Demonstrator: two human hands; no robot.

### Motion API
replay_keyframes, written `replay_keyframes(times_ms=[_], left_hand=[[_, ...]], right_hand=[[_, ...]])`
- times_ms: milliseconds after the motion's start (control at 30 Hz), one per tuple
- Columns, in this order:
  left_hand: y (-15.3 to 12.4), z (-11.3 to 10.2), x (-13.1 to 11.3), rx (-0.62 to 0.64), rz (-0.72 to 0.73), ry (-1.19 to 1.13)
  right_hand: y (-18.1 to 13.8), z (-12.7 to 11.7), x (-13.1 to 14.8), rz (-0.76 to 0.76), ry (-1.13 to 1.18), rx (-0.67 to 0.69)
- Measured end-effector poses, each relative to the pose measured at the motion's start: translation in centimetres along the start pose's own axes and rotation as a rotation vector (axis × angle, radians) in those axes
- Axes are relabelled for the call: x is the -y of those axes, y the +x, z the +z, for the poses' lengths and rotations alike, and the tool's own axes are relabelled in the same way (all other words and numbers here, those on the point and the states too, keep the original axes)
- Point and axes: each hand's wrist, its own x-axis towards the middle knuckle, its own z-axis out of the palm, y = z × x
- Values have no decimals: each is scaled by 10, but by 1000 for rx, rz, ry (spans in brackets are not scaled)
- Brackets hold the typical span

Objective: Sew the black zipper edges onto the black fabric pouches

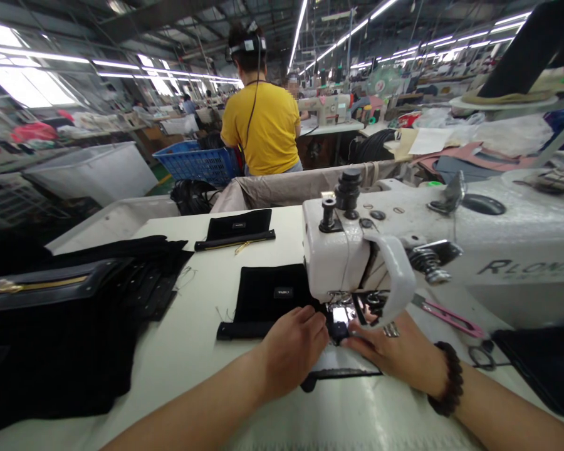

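Note:
A black fabric panel [267, 294] with a small label lies flat under the head of a white sewing machine [338, 250]. Along its near edge runs a dark strip [244, 331]. My left hand [296, 347] rests on the strip with curled fingers, gripping it just left of the needle area. On the other side, the thumb and fingers of my right hand [395, 347] close on the strip's end by the lit presser foot; the machine's guard partly covers these fingers. Farther back lies another black panel [239, 227] with a gold zipper pull.
A heap of black zippered pieces [66, 338] covers the table's left side. Pink-handled snips [454, 318] and a dark panel [545, 363] lie at right. Behind the table are a fabric-lined bin [263, 191], a blue basket [197, 163] and a person in yellow [263, 125].

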Motion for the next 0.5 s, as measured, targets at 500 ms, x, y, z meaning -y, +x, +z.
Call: replay_keyframes(times_ms=[500], left_hand=[[-52,-25,-40,-377,150,-96]], right_hand=[[-14,-6,26,-285,160,279]])
